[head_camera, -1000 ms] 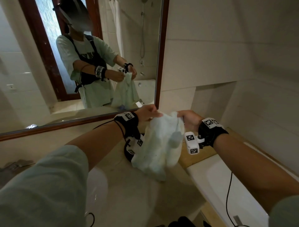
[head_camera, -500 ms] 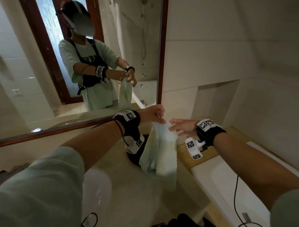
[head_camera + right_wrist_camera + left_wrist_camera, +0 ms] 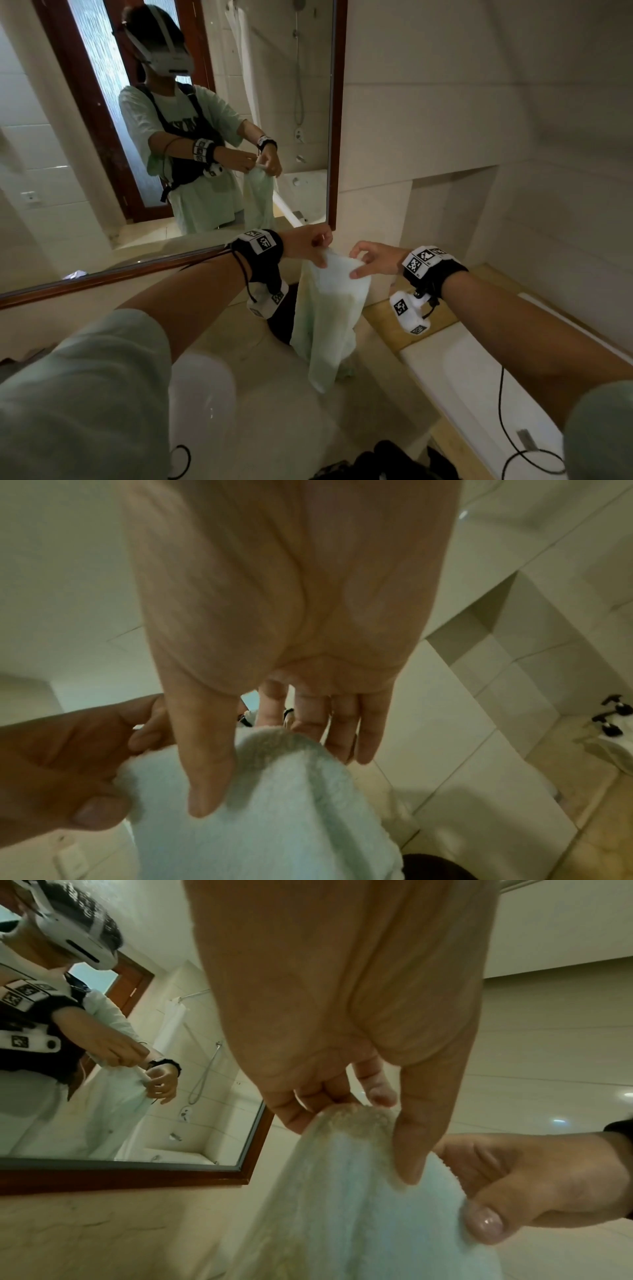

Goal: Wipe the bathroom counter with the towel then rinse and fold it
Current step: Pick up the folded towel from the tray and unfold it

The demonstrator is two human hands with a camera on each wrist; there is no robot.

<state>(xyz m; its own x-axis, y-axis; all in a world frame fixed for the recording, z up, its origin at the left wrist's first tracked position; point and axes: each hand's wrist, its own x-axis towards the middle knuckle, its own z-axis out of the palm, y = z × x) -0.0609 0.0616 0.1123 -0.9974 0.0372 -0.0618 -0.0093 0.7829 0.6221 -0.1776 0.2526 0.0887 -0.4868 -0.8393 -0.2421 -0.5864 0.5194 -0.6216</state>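
A pale green-white towel hangs lengthwise above the beige counter, its lower end near the surface. My left hand pinches the towel's top edge between thumb and fingers; the left wrist view shows that left hand on the towel. Just to its right, my right hand pinches the same top edge. In the right wrist view the right hand has its thumb on the front of the towel and its fingers behind. The two hands are a few centimetres apart.
A wood-framed mirror runs along the back of the counter. A white sink basin lies near left. A dark round object sits behind the towel. A white bathtub with a wooden ledge lies to the right.
The bunched towel has dropped open and hangs long. My right hand let go half a second ago and now pinches the top edge again beside the left hand.
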